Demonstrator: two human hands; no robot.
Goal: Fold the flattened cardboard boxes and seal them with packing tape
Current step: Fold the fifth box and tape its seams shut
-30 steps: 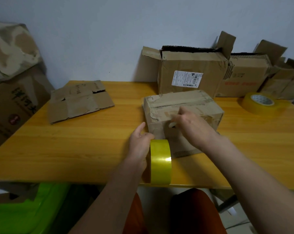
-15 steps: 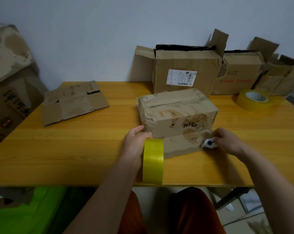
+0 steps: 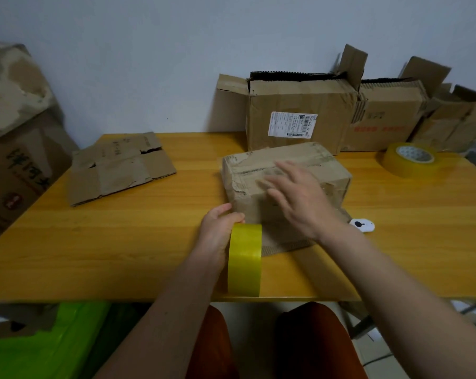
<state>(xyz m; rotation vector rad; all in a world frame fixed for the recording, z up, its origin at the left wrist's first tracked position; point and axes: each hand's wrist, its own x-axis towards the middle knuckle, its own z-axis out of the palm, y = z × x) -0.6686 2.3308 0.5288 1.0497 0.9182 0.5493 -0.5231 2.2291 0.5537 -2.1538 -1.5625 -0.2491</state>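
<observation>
Right hand [image 3: 299,198] leaves the small white cutter [image 3: 362,225] on the table, fingers spread over the box [image 3: 283,170], smoothing tape; left hand [image 3: 217,231] grips the yellow roll [image 3: 245,258].

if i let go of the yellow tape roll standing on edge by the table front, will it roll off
Probably. The yellow tape roll stands on its rim near the table edge, steadied only by the left hand. It looks wide, so it's likelier to roll than tip.
</observation>
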